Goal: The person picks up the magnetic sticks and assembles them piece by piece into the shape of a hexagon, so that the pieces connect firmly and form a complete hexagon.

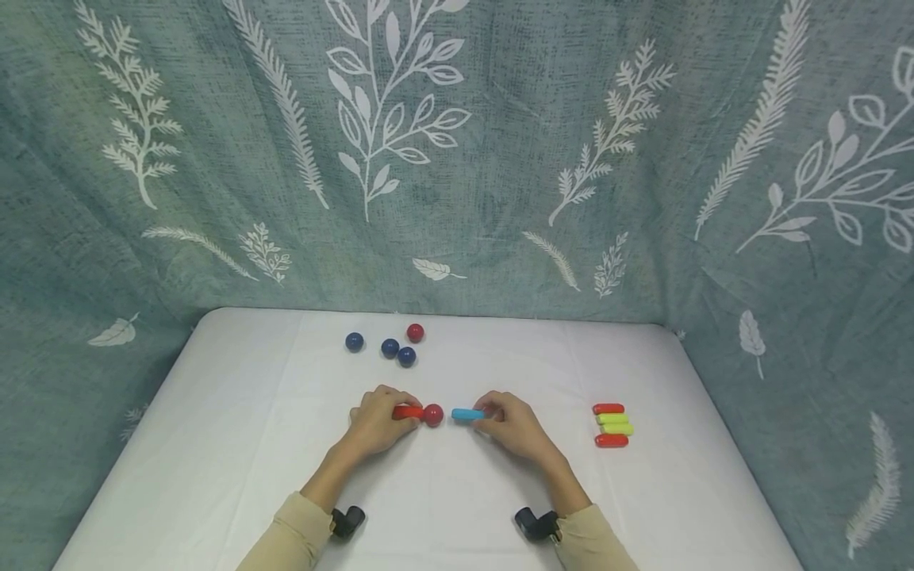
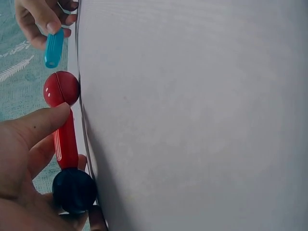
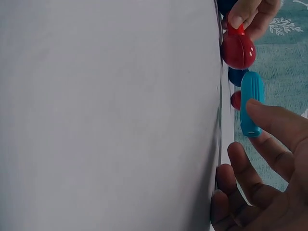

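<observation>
My left hand (image 1: 380,418) grips a short red rod (image 1: 408,411) lengthwise. A red ball (image 1: 433,415) is joined to the rod's inner end. In the left wrist view, a dark blue ball (image 2: 74,190) sits at the other end, under the palm and hidden from the head view. My right hand (image 1: 516,424) pinches a light blue rod (image 1: 467,414) between thumb and finger, its free end pointing at the red ball with a small gap between. The right wrist view shows this grooved light blue rod (image 3: 251,103) with the other fingers loosely bent below it.
Toward the back of the white table (image 1: 286,460) lie a lone blue ball (image 1: 354,342), two blue balls (image 1: 398,352) close together and a red ball (image 1: 415,332). On the right, red and yellow rods (image 1: 612,425) lie in a stack-like row. A patterned curtain (image 1: 485,159) hangs behind.
</observation>
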Action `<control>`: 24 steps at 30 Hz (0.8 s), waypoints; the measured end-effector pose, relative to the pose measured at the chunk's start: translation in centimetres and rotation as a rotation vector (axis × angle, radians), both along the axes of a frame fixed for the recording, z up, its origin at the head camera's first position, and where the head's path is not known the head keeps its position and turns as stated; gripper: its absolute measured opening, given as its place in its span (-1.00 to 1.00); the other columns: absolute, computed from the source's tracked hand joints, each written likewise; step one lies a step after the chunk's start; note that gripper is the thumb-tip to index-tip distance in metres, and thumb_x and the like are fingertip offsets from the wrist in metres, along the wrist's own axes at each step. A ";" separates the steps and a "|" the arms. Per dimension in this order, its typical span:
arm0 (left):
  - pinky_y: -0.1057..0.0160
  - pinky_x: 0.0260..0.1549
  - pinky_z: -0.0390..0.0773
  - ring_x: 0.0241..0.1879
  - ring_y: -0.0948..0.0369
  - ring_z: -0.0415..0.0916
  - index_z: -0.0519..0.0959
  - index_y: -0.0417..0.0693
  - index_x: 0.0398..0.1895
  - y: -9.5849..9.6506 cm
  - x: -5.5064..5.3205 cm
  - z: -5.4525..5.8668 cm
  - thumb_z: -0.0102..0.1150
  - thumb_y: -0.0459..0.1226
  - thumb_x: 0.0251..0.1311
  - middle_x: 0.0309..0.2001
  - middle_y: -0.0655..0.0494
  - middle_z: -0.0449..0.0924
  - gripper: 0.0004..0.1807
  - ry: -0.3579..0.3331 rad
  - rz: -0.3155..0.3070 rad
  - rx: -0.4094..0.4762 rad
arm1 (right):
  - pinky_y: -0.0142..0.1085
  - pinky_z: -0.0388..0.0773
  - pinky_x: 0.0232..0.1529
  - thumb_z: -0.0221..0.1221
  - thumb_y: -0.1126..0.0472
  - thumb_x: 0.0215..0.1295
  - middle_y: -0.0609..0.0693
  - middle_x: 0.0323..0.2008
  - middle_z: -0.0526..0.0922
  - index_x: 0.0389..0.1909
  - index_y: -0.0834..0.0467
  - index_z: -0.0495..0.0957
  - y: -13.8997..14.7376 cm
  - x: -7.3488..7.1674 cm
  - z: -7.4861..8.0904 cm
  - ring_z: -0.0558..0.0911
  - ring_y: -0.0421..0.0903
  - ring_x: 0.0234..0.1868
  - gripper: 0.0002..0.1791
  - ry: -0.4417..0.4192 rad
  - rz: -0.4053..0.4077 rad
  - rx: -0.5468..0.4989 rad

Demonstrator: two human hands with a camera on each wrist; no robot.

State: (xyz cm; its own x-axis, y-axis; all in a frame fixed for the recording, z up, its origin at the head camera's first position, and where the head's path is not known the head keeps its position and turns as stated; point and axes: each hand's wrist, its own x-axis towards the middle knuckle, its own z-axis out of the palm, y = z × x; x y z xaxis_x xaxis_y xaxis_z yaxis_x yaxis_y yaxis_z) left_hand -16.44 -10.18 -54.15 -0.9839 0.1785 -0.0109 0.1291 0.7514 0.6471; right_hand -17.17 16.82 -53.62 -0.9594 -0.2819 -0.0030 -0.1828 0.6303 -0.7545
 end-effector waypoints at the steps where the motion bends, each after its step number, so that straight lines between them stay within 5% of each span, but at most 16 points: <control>1: -0.08 -0.18 0.31 0.00 0.00 0.40 0.72 0.20 -0.12 0.0 0.0 0.0 0.45 -0.15 0.13 -0.02 0.04 0.56 -0.77 0.002 0.000 0.001 | -0.29 0.46 -0.43 0.38 0.20 0.21 -0.09 -0.30 0.59 -0.16 0.04 0.67 -0.2 0.0 0.0 0.48 -0.14 -0.41 -0.81 0.002 0.001 0.005; 24: -0.22 -0.06 0.26 0.01 0.00 0.41 0.70 0.25 -0.04 0.4 0.0 0.1 0.48 -0.03 0.04 -0.01 0.05 0.56 -0.63 0.002 0.014 -0.059 | -0.24 0.45 -0.30 0.37 0.15 0.22 -0.13 -0.30 0.62 -0.14 0.04 0.66 -2.3 -0.4 -0.5 0.49 -0.16 -0.33 -0.80 0.016 0.034 0.056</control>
State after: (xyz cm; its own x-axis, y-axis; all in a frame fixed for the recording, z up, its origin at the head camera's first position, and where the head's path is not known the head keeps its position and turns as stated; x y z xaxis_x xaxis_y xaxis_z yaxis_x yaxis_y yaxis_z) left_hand -16.42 -9.79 -54.07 -0.9863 0.1639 -0.0191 0.1197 0.7900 0.6014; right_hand -17.60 14.54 -54.16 -0.9494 -0.3140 -0.0046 -0.2164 0.6646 -0.7152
